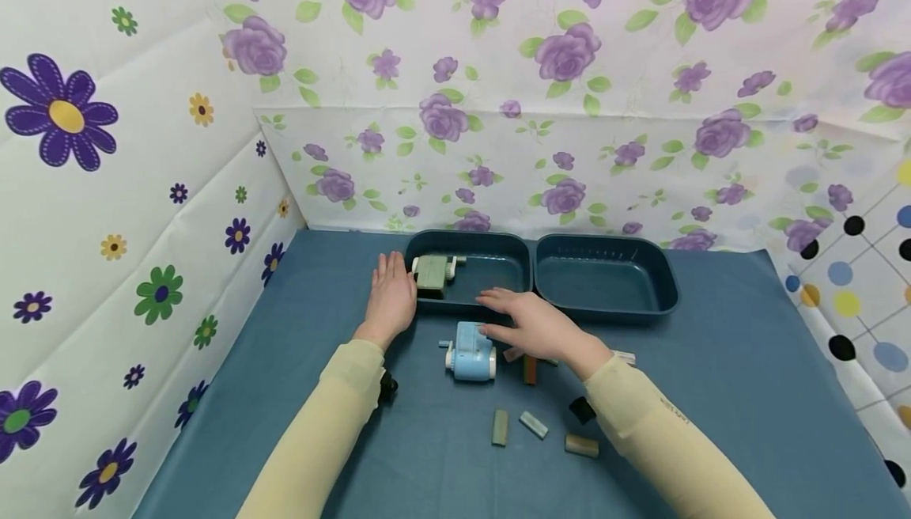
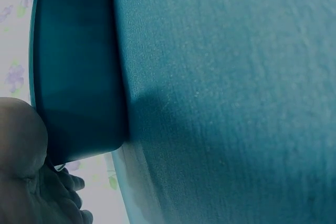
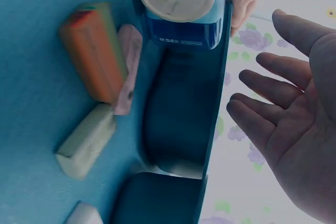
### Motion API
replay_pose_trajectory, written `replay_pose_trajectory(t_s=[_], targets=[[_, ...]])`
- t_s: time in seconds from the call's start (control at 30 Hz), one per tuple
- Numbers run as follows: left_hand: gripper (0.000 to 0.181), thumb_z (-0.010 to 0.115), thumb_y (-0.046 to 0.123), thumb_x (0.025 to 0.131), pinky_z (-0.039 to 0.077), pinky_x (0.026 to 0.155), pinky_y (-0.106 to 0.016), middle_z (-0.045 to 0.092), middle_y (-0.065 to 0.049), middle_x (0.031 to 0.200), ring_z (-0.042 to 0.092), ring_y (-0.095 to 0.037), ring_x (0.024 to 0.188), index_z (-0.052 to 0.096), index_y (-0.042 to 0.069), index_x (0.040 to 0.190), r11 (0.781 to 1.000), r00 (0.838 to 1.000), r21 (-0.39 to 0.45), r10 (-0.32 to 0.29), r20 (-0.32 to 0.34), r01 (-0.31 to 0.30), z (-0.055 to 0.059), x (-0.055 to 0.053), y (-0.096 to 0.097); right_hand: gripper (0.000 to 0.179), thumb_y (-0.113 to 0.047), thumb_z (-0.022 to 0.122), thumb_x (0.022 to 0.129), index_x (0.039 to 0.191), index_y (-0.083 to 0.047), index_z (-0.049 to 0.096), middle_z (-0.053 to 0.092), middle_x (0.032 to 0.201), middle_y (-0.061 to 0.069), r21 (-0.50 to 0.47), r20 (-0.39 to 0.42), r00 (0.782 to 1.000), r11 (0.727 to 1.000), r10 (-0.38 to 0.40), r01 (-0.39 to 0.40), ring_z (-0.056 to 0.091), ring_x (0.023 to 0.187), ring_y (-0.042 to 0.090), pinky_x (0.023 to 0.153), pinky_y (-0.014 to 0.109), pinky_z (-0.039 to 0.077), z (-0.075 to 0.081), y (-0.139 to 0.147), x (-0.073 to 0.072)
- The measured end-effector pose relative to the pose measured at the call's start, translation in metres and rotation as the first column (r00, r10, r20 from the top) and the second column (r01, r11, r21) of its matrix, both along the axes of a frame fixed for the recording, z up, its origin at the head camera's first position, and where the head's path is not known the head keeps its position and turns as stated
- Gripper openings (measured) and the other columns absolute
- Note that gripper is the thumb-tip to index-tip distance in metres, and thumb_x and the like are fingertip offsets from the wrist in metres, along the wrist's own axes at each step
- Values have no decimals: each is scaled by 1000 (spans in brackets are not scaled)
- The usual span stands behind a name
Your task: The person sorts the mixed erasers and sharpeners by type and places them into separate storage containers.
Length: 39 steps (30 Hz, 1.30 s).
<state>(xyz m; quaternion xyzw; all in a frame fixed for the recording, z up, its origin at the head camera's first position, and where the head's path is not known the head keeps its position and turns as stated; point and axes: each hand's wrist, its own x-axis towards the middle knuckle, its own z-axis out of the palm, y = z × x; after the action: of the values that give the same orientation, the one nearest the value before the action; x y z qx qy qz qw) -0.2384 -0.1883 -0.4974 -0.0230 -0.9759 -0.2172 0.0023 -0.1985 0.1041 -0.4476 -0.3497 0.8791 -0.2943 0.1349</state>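
My left hand [image 1: 393, 300] lies with straight fingers along the left end of the left dark blue tray [image 1: 470, 307]. In the left wrist view its palm is against that end wall. A green crank pencil sharpener [image 1: 431, 272] sits inside the tray's left part. Above the tray's front rim is my right hand [image 1: 535, 324], its fingers spread and holding nothing. A light blue crank pencil sharpener [image 1: 473, 357] stands on the table just below and left of the right hand, its crank toward the left.
A second tray [image 1: 669, 286] adjoins on the right. Erasers lie in front: orange [image 1: 530, 370], green [image 1: 500, 428], pale [image 1: 534, 425] and tan [image 1: 582, 445]. A black item [image 1: 582, 410] is beside the right sleeve; another black object [image 1: 387, 387] is partly behind the left sleeve.
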Motion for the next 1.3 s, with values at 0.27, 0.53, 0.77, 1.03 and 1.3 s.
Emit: replay_pose_trajectory(t_s=[0.27, 0.53, 0.77, 1.03, 1.3], targets=[[59, 26, 23, 120, 8, 132, -55, 15, -27, 175, 3, -41, 164, 14, -9, 168, 1000, 1000, 11, 8, 11, -8, -3, 1, -2, 59, -38, 66, 109, 161, -16, 52, 45, 166, 11, -63, 2, 999, 997, -51, 51, 78, 88, 11, 108, 51, 53, -6, 12, 14], [59, 27, 22, 119, 8, 132, -56, 15, -28, 175, 4, -42, 164, 14, -9, 167, 1000, 1000, 25, 10, 19, -10, 0, 3, 0, 58, -37, 66, 109, 160, -13, 52, 54, 160, 9, -143, -25, 997, 987, -72, 68, 75, 88, 14, 98, 49, 56, -16, 24, 24], [59, 26, 23, 119, 8, 132, -56, 13, -27, 175, 1, -40, 164, 13, -9, 168, 999, 1000, 42, 10, 16, -10, -2, 2, -1, 61, -40, 68, 107, 162, -21, 50, 75, 122, 10, -153, 30, 996, 984, -85, 89, 28, 39, 8, 53, 32, 42, -20, 28, 29], [59, 27, 23, 119, 9, 131, -56, 13, -27, 175, 3, -41, 164, 13, -9, 167, 998, 1000, 57, 12, 14, -13, -2, 2, 0, 69, -31, 73, 105, 165, -12, 44, 55, 158, 14, -151, 40, 999, 988, -25, 30, 77, 102, 20, 88, 44, 63, -27, 22, 32], [59, 27, 23, 119, 8, 132, -55, 15, -27, 175, 2, -40, 164, 13, -9, 167, 998, 1000, 54, 13, 10, -14, -2, -1, 0, 79, -35, 76, 103, 167, -9, 39, 42, 167, 16, -51, -22, 999, 998, 33, -34, 76, 90, 16, 80, 37, 61, -26, 8, 30]])
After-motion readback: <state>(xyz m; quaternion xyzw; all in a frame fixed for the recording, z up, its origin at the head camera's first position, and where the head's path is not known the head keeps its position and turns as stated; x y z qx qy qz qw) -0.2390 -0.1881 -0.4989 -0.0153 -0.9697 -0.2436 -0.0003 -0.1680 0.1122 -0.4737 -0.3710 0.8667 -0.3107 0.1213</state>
